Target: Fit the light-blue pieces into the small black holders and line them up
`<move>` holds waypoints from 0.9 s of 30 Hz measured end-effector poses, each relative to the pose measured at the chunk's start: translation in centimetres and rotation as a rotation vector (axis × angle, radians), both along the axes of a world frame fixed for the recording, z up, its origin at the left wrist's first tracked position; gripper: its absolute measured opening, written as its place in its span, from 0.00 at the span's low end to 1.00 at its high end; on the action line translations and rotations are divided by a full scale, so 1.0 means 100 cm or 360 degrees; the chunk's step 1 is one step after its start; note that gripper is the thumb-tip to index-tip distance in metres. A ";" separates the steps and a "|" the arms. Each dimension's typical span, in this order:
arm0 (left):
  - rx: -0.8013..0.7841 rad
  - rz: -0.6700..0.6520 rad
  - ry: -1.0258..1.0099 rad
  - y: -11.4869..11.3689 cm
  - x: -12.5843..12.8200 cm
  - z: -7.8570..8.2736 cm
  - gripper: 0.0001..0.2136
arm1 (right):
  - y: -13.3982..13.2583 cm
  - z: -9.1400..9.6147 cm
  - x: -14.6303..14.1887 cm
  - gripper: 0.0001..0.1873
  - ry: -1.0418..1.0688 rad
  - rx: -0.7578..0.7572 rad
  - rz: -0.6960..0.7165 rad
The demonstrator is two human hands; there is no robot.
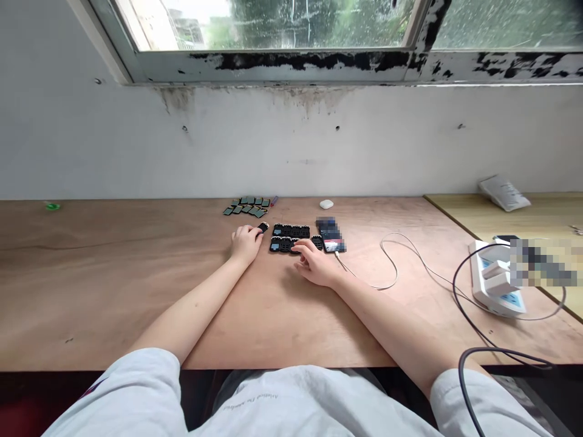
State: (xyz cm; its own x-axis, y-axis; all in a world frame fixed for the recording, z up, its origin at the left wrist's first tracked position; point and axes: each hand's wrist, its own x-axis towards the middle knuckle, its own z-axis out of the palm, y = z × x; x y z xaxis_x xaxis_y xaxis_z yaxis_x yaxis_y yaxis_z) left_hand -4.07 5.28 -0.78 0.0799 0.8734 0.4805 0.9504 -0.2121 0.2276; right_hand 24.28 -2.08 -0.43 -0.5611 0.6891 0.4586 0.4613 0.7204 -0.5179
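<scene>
My left hand (246,243) rests on the table with its fingers closed round a small black part (263,227) that has a light edge. To the right of it lie two rows of similar black parts: a back row (291,231) and a front row (280,244). A bluish square shows at the left end of each row. Over the front row, my right hand (313,262) reaches in with fingers apart, fingertips touching or just above the parts. Its fingers hide some of that row. Green square pieces (246,209), several of them, lie behind my left hand.
A phone (331,235) with a white cable (395,267) lies right of the rows. A white case (326,204) sits behind it. At right are a power strip (485,282), a dark cable (460,309) and a plastic packet (504,193). The wall (255,145) borders the table.
</scene>
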 end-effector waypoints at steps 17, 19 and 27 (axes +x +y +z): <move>-0.0251 -0.0403 0.0101 0.020 0.009 -0.004 0.23 | 0.005 0.001 0.003 0.14 -0.0303 0.0319 -0.0496; -0.0276 -0.0475 0.0072 0.019 0.009 -0.004 0.25 | 0.008 -0.001 0.004 0.12 -0.0342 0.0313 -0.0719; -0.0038 -0.0215 0.0041 0.005 -0.019 0.003 0.23 | 0.016 -0.007 0.015 0.14 -0.0391 0.0330 -0.0995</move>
